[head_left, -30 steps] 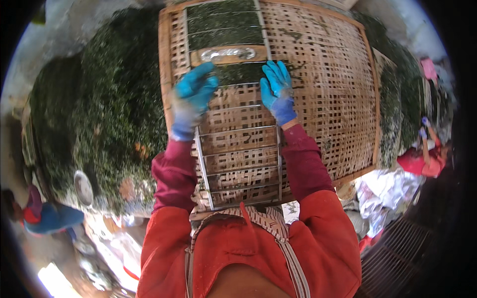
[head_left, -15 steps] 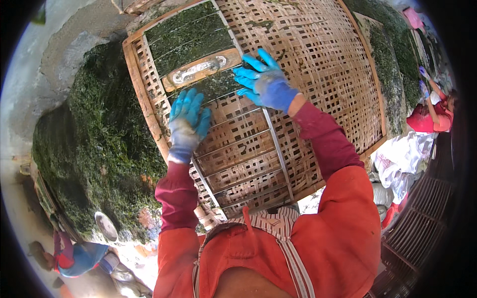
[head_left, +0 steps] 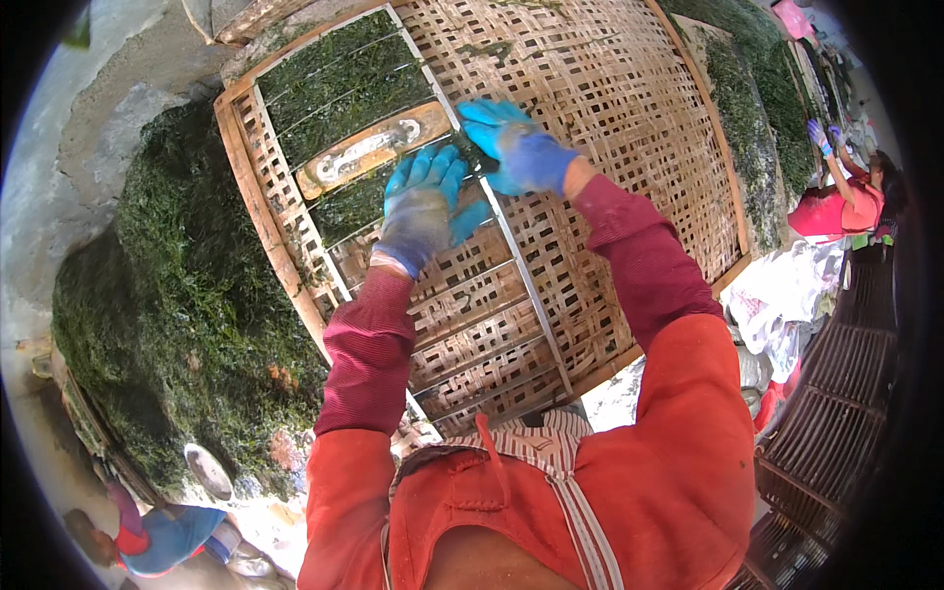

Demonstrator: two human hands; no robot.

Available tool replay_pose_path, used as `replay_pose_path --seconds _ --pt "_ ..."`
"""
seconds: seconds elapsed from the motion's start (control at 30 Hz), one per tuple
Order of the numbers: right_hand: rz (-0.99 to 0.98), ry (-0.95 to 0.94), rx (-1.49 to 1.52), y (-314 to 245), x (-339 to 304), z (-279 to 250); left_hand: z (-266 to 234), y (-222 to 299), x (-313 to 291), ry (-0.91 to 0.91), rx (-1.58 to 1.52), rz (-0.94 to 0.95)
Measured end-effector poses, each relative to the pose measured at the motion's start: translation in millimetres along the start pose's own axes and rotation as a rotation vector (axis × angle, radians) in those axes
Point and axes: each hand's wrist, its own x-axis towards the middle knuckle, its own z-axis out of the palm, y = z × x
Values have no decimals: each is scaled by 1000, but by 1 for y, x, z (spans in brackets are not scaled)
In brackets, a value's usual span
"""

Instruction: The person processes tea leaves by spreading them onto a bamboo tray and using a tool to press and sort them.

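A metal frame with thin crossbars (head_left: 546,324) lies on a woven bamboo screen (head_left: 610,128). Its upper sections hold a flat layer of dark green, seaweed-like matter (head_left: 344,79). Across that layer rests a wooden board with a pale metal handle (head_left: 376,147). My left hand (head_left: 423,206), in a blue-and-white glove, lies with stretched fingers on the green strip just below the board. My right hand (head_left: 516,147), gloved in blue, rests open at the frame's right rail, its fingers flat beside the board's right end. The left fingertips are close to the right hand. Neither hand holds anything.
A large heap of green matter (head_left: 187,295) borders the screen on the left, with an oval dish (head_left: 208,470) at its lower edge. More green matter (head_left: 747,108) lies to the right. One person (head_left: 846,202) works at far right, another (head_left: 157,536) at lower left. Slatted racks (head_left: 826,413) stand lower right.
My left hand has moved right across the green strip, closer to the right hand. My right hand's spread fingers have come closer together by the rail. The whole view has shifted slightly.
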Motion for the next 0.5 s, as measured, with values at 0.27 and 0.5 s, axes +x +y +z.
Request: replay_pose_path --seconds 0.27,0.5 --pt "39 -114 737 -70 83 -69 -9 -7 -4 -42 -232 -19" --pt "-200 32 30 -46 23 -49 -20 -65 -93 432 -429 -93"
